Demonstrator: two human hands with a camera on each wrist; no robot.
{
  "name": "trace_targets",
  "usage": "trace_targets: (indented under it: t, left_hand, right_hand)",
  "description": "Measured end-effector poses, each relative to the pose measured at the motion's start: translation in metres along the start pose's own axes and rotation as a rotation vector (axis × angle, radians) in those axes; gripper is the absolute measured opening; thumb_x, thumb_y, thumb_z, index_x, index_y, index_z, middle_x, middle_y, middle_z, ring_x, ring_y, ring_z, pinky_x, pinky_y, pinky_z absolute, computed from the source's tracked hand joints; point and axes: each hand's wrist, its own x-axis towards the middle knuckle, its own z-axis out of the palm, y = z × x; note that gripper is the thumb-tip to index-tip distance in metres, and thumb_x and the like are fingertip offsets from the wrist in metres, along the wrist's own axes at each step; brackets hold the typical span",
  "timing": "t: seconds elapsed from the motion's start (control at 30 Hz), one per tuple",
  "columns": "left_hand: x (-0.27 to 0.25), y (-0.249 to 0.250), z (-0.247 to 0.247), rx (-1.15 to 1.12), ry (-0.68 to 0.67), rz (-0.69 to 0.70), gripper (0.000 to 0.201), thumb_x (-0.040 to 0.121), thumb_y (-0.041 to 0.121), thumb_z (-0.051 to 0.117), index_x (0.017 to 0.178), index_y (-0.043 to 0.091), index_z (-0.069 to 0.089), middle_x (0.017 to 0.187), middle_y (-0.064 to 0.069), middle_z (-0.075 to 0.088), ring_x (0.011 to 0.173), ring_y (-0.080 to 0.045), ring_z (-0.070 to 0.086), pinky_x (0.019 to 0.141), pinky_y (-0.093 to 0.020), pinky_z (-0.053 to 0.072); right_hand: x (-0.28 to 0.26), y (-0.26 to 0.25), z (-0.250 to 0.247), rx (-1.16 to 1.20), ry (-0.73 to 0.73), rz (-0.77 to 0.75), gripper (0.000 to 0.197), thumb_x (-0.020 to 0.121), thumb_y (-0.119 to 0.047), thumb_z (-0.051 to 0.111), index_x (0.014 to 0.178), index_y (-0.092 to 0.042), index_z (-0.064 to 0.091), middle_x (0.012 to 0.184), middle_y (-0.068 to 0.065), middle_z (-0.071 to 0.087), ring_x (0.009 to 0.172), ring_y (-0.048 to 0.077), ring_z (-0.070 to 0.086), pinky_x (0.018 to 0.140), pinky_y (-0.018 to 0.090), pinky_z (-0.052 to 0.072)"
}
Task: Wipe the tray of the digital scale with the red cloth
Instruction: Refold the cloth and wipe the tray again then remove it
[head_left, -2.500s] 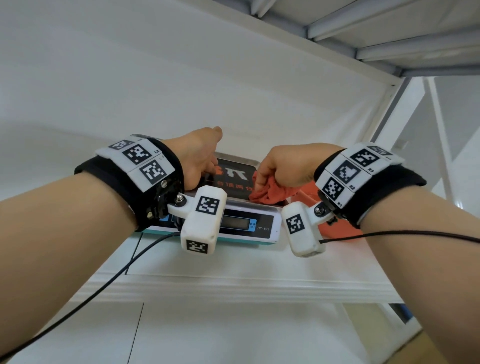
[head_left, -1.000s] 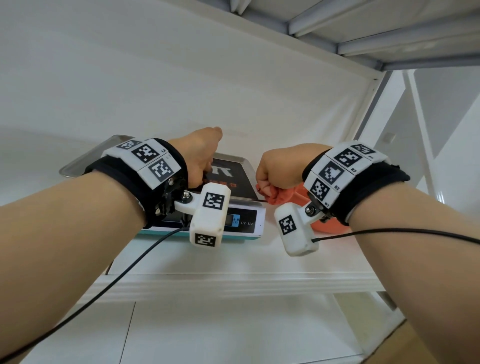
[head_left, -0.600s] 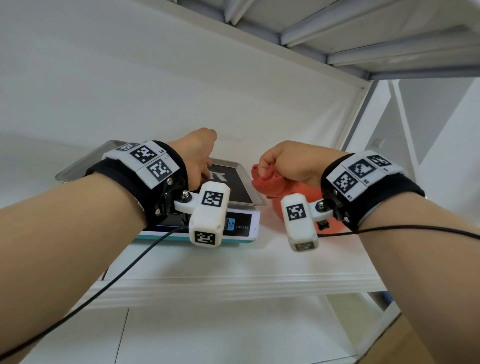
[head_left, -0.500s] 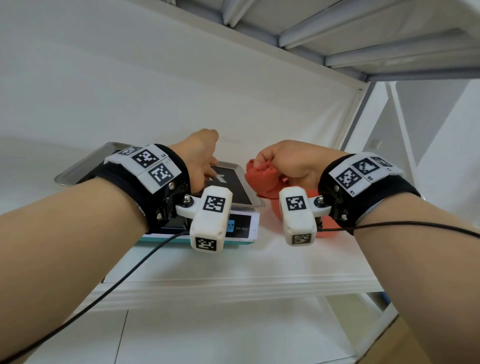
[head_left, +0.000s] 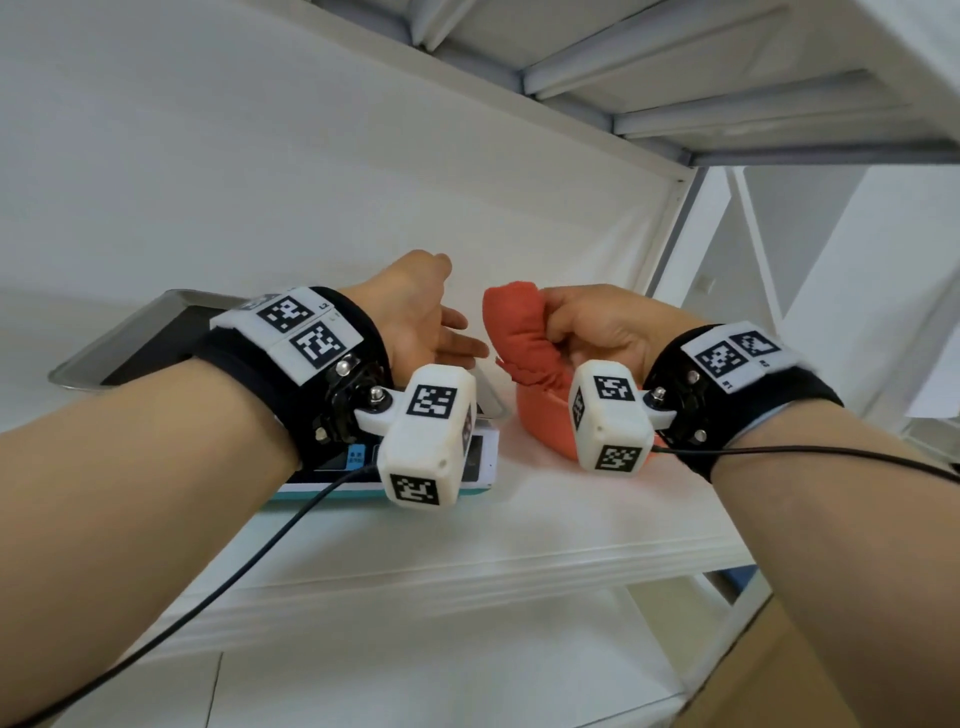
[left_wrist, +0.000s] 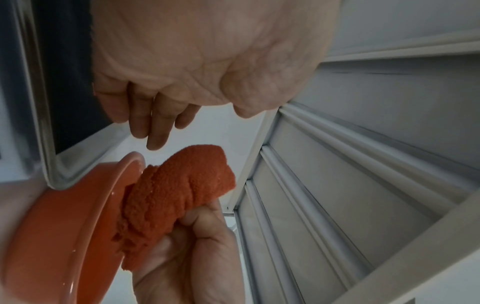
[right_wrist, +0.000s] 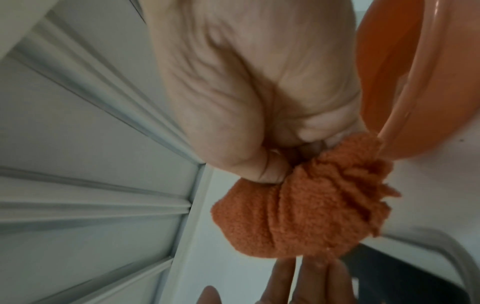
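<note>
Lifted off the tray since the earlier frame, the red cloth (head_left: 522, 335) is now bunched in the curled fingers of the right hand (head_left: 597, 327), just right of the scale (head_left: 483, 457). Beneath it an orange bowl (head_left: 543, 421) is seen. Farther left, the left hand (head_left: 415, 312) is held open over the steel tray (head_left: 130, 327), fingers loosely extended toward the cloth.

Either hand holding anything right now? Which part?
Right hand grips the bunched red cloth around its middle, ends sticking out. Left hand holds nothing.
</note>
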Motion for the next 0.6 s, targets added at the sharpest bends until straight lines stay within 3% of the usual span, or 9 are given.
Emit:
trace_targets:
  t: [0.1, 0.23, 0.33, 0.43, 0.47, 0.53, 0.6]
  left_hand:
    - [0.001, 0.001, 0.011, 0.005, -0.026, -0.007, 0.065, 0.098, 0.052, 0.033, 0.142, 0.003, 0.038, 0.125, -0.022, 0.06, 0.126, -0.034, 0.046, 0.088, -0.047, 0.04]
    - [0.005, 0.003, 0.028, 0.039, -0.036, 0.008, 0.059, 0.099, 0.044, 0.037, 0.143, 0.004, 0.038, 0.127, -0.021, 0.059, 0.126, -0.033, 0.047, 0.082, -0.045, 0.042]
    - [0.01, 0.006, 0.044, 0.066, -0.007, 0.013, 0.057, 0.1, 0.043, 0.036, 0.141, 0.004, 0.039, 0.129, -0.021, 0.058, 0.124, -0.033, 0.049, 0.071, -0.044, 0.045]
    - [0.017, 0.012, 0.061, 0.068, 0.016, 0.021, 0.055, 0.1, 0.043, 0.035, 0.139, 0.004, 0.041, 0.127, -0.021, 0.058, 0.106, -0.034, 0.056, 0.057, -0.042, 0.044]
    - [0.02, 0.013, 0.066, 0.068, 0.021, 0.022, 0.055, 0.1, 0.044, 0.035, 0.139, 0.004, 0.041, 0.128, -0.021, 0.058, 0.106, -0.034, 0.056, 0.057, -0.042, 0.044]
    - [0.027, 0.015, 0.074, 0.069, 0.037, 0.017, 0.056, 0.101, 0.044, 0.034, 0.14, 0.004, 0.04, 0.129, -0.022, 0.057, 0.111, -0.034, 0.054, 0.058, -0.043, 0.043]
    - [0.033, 0.016, 0.081, 0.07, 0.053, 0.008, 0.057, 0.101, 0.045, 0.034, 0.141, 0.005, 0.04, 0.13, -0.022, 0.056, 0.116, -0.035, 0.053, 0.058, -0.043, 0.042]
  right_hand:
    - [-0.003, 0.003, -0.018, 0.057, 0.115, -0.006, 0.06, 0.086, 0.019, 0.02, 0.12, -0.01, 0.06, 0.082, 0.022, 0.069, 0.056, 0.03, 0.072, 0.052, 0.041, 0.061]
    - [-0.003, 0.003, -0.046, 0.083, 0.23, -0.01, 0.052, 0.087, 0.018, 0.021, 0.112, -0.007, 0.059, 0.082, 0.019, 0.064, 0.049, 0.026, 0.07, 0.044, 0.035, 0.057]
    - [0.002, 0.007, -0.066, 0.107, 0.295, 0.03, 0.049, 0.089, 0.019, 0.024, 0.109, -0.001, 0.064, 0.073, 0.016, 0.073, 0.057, 0.025, 0.073, 0.051, 0.038, 0.061]
    - [0.016, 0.011, -0.088, -0.128, 0.38, 0.043, 0.043, 0.092, 0.017, 0.032, 0.116, 0.003, 0.064, 0.103, 0.021, 0.073, 0.093, 0.031, 0.074, 0.088, 0.049, 0.059]
    - [0.019, 0.013, -0.093, -0.193, 0.394, 0.054, 0.038, 0.094, 0.015, 0.034, 0.114, 0.004, 0.065, 0.106, 0.019, 0.072, 0.097, 0.03, 0.072, 0.093, 0.05, 0.056]
    - [0.028, 0.02, -0.106, -0.368, 0.417, 0.053, 0.03, 0.095, 0.01, 0.043, 0.111, 0.001, 0.066, 0.105, 0.018, 0.07, 0.095, 0.03, 0.069, 0.094, 0.048, 0.056]
    - [0.041, 0.031, -0.122, -0.522, 0.424, 0.016, 0.031, 0.091, 0.004, 0.055, 0.117, -0.004, 0.067, 0.112, 0.017, 0.07, 0.09, 0.026, 0.067, 0.082, 0.038, 0.059]
